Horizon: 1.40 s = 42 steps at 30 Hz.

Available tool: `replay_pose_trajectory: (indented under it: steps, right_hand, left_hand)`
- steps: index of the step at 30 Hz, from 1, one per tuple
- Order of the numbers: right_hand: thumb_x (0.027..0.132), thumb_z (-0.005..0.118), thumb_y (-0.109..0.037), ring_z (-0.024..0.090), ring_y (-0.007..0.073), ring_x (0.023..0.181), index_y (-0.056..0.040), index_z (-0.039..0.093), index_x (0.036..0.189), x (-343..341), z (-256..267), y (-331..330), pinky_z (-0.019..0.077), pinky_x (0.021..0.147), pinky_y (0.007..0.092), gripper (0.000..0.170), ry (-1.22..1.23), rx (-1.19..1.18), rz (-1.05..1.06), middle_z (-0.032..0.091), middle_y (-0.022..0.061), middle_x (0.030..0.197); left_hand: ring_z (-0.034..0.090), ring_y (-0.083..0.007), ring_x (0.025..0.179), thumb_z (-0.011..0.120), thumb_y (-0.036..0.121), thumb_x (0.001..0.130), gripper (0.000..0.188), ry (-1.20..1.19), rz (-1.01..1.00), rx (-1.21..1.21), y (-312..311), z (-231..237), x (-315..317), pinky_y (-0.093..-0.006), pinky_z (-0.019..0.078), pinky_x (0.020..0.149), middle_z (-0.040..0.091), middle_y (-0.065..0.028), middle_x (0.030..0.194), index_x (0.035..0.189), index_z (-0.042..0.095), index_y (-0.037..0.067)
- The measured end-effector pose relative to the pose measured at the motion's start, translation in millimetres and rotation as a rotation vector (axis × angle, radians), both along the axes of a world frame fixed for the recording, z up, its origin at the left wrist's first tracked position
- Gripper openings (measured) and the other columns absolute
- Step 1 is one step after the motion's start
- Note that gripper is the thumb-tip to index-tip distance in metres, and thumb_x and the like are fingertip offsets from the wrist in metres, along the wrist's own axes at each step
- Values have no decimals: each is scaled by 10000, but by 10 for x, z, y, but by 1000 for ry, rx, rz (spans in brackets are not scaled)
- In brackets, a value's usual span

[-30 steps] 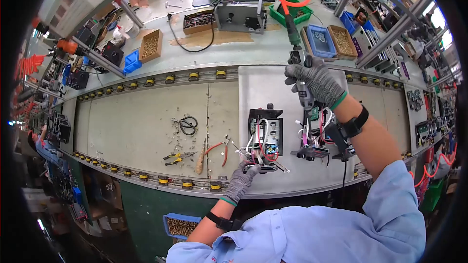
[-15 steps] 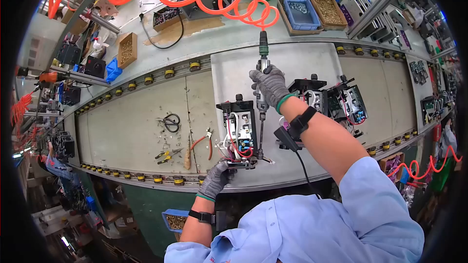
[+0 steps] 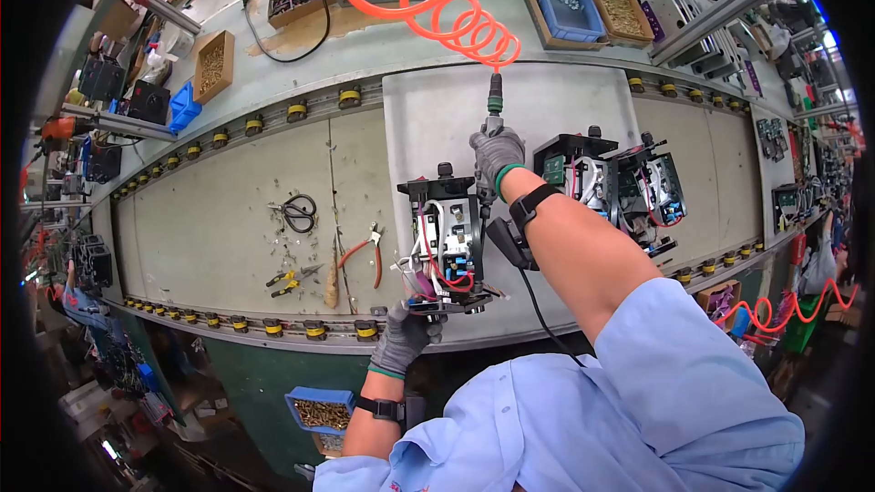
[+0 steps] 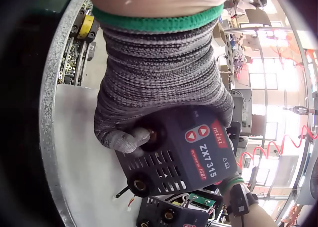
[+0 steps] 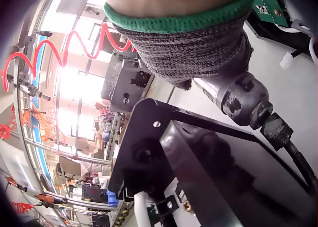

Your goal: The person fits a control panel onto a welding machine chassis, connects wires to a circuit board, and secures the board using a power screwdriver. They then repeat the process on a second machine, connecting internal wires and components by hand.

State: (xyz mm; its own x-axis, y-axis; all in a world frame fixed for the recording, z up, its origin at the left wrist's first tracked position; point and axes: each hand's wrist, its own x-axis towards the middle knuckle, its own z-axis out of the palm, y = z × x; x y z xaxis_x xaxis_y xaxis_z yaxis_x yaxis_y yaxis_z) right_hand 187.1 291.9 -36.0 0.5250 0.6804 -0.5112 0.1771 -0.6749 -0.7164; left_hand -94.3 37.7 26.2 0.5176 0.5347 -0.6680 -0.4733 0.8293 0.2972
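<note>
My left hand (image 3: 402, 341), in a grey knit glove, grips the front panel (image 4: 196, 155) of an opened inverter welder (image 3: 448, 241). In the left wrist view, fingers curl over the panel's edge beside a round socket, and the label reads ZX7 315. White, red and purple wires and a circuit board fill the welder's open housing. My gloved right hand (image 3: 499, 153) holds an air screwdriver (image 5: 243, 98) close along the welder's right side. Its long bit (image 5: 300, 160) points down toward the front end; the tip is hidden behind the black housing.
Two more opened welders (image 3: 583, 164) stand to the right on the pale board (image 3: 437, 118). On the left lie scissors (image 3: 299, 212), yellow-handled pliers (image 3: 290, 282), red-handled cutters (image 3: 376, 260) and a wooden-handled tool (image 3: 332, 287). An orange coiled hose (image 3: 456, 23) runs to the screwdriver; screw bins (image 3: 570, 9) stand behind.
My right hand brought the screwdriver down and left from the back of the board to the welder's right side. My left hand stays on the front panel, and the head view has shifted.
</note>
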Motion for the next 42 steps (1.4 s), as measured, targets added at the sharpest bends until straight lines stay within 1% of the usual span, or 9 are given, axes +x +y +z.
replay_pose_trajectory:
  steps: [4,8,11,13,20,21,24,40,42]
  right_hand:
    - [841,720,-184,648,196,600,-74,629,911,-5,283,-50,531,568,394,159,-88,-174,62,638,81,714]
    - [842,721,-142,640,193,621,-96,629,980,47,13,-130,551,603,388,172,138,-108,-19,647,69,769]
    - [851,710,-114,620,181,604,-106,615,1006,-49,276,-194,549,592,381,183,422,-17,-177,630,46,753]
    - [859,700,-100,609,172,594,-108,598,1000,-43,340,-189,532,563,375,175,286,-71,-90,614,38,743]
    - [858,684,-60,603,171,588,-117,598,1018,-40,175,-178,510,539,376,191,291,-62,-129,606,38,737]
    - [836,715,-197,695,222,634,-105,641,1053,-7,19,-169,590,595,391,247,229,-96,-73,681,87,838]
    - [831,719,-194,698,234,640,-103,648,1051,-81,507,-178,586,608,396,249,141,-204,-7,684,94,822]
    - [836,711,-202,690,206,656,-130,631,1046,-123,317,-82,554,649,396,236,111,-190,30,680,74,824]
    - [827,718,-214,711,230,743,-128,636,1061,-114,193,-60,557,701,412,262,-32,-131,135,697,92,864]
  left_hand:
    - [605,-239,722,777,720,698,884,-76,80,-53,-44,-48,74,-388,521,616,671,-175,1047,1279,607,76]
    - [621,-253,726,777,674,707,871,-130,172,-102,-105,-95,130,-432,559,663,670,-169,1052,1291,592,53]
    - [639,-267,729,770,653,714,855,-134,212,-129,-119,-127,136,-490,596,722,669,-172,1046,1282,593,40]
    - [649,-275,728,765,649,717,849,-127,222,-136,-108,-126,148,-521,613,752,669,-177,1037,1275,595,32]
    - [665,-294,712,757,647,723,844,-70,220,-152,-95,-86,145,-553,629,753,668,-194,1003,1256,596,13]
    - [663,-294,710,755,649,724,841,-55,218,-148,-86,-74,155,-557,627,752,665,-190,997,1253,597,15]
    - [652,-286,700,750,658,722,840,-58,219,-139,-66,-74,166,-557,625,755,656,-181,981,1246,598,19]
    - [661,-280,738,739,701,701,810,4,176,-121,-48,-58,171,-555,593,800,693,-194,973,1166,651,44]
    - [666,-279,745,726,702,712,814,0,168,-109,-32,-22,187,-549,593,807,701,-184,974,1183,650,42]
